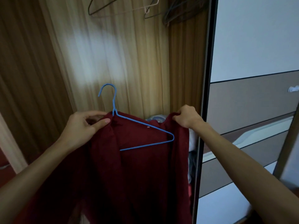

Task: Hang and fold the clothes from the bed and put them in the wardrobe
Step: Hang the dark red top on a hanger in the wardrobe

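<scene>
A dark red garment [137, 167] hangs in front of me before the open wardrobe [129, 54]. A blue wire hanger [146, 125] sits partly inside it, with its hook standing up and its right arm and bottom bar lying bare over the cloth. My left hand [84, 125] pinches the garment's collar edge just left of the hanger's neck. My right hand [186, 116] grips the other edge of the garment, held up at the right. The hanger's left arm is hidden under the cloth.
Several empty wire hangers [123, 7] hang from the top of the wardrobe. Folded cloth [155, 118] lies low inside, behind the garment. The dark-framed sliding door [252, 94] stands close on the right. The wardrobe's wooden side wall [24, 70] is on the left.
</scene>
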`<act>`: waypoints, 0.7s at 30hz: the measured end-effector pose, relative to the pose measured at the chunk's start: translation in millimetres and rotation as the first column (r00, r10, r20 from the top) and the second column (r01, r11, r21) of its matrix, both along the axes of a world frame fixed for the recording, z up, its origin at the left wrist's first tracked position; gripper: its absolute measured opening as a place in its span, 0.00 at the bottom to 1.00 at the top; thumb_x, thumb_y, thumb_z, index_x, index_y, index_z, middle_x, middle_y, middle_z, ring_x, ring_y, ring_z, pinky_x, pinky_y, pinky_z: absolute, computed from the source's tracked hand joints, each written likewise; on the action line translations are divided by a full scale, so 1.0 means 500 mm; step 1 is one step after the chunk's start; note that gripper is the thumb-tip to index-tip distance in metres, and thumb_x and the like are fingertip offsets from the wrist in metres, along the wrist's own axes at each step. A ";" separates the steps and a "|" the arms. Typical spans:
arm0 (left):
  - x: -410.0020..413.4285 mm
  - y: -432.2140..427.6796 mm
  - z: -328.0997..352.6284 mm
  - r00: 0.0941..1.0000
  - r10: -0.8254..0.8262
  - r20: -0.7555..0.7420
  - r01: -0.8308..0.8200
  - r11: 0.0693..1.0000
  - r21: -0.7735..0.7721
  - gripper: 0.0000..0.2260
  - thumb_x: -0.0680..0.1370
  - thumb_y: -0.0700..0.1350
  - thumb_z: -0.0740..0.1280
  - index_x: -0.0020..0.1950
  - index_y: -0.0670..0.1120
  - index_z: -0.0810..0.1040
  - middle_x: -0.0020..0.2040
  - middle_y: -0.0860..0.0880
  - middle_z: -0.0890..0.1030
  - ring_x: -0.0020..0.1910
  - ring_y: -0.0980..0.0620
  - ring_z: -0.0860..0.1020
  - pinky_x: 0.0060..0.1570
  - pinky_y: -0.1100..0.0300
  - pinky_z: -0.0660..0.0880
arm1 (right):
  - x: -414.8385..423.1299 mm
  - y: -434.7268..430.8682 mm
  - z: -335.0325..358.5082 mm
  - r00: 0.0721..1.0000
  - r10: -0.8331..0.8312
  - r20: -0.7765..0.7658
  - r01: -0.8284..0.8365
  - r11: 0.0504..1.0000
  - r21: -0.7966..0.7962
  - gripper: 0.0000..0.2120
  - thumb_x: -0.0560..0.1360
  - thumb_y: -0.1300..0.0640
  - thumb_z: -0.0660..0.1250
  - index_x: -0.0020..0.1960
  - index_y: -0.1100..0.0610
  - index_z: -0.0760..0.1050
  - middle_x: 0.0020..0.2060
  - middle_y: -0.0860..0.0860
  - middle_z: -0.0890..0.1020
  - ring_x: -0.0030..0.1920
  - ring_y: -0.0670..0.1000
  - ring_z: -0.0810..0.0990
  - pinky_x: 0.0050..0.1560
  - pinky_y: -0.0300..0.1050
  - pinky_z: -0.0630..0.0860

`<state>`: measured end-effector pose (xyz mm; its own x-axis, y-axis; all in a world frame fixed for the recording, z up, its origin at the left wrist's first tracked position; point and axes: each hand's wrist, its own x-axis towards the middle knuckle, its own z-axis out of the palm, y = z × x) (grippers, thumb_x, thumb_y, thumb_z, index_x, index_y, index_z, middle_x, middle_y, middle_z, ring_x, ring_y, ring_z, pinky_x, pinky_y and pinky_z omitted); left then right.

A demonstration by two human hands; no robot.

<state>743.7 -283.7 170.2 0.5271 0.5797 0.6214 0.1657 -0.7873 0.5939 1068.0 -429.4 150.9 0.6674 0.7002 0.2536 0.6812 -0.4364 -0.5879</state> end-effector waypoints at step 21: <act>0.080 -0.010 -0.070 0.999 0.027 -0.017 -0.026 0.996 0.087 0.08 0.74 0.43 0.74 0.53 0.50 0.86 0.42 0.54 0.86 0.43 0.57 0.83 0.47 0.56 0.79 | -0.287 0.043 0.055 0.786 0.590 -0.184 -0.570 0.807 0.153 0.12 0.79 0.50 0.67 0.46 0.57 0.84 0.28 0.45 0.76 0.26 0.39 0.72 0.30 0.35 0.68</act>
<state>783.9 -288.5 135.4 0.5242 0.5377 0.6604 0.1976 -0.8311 0.5199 924.4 -407.7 178.6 0.1856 0.9552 0.2304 0.6441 0.0588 -0.7627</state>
